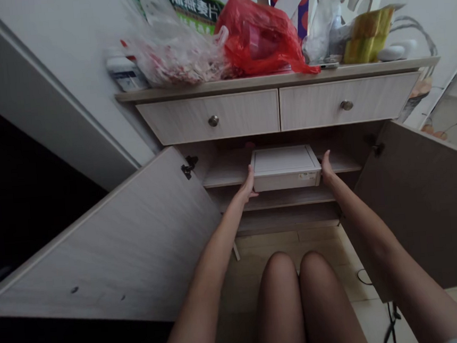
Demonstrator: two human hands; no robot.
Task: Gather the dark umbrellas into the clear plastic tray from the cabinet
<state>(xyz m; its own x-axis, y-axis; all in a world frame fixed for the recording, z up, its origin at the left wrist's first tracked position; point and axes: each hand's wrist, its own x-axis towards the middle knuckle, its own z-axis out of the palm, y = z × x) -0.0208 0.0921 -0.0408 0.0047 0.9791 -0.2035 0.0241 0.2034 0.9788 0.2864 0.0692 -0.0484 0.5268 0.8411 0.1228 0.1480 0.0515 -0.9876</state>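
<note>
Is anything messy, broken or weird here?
Nothing looks spilled or broken. The white box juts past the front edge of the shelf, with the left hand and right hand at its sides. The red bag looks a bit untidy: its corner flops over the front edge of the cabinet top.

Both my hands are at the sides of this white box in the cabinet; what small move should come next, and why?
Probably steady the white box between your left hand and right hand, keeping it level before shifting it. They flank it on opposite sides, and its front seems to jut past the upper shelf.
</note>
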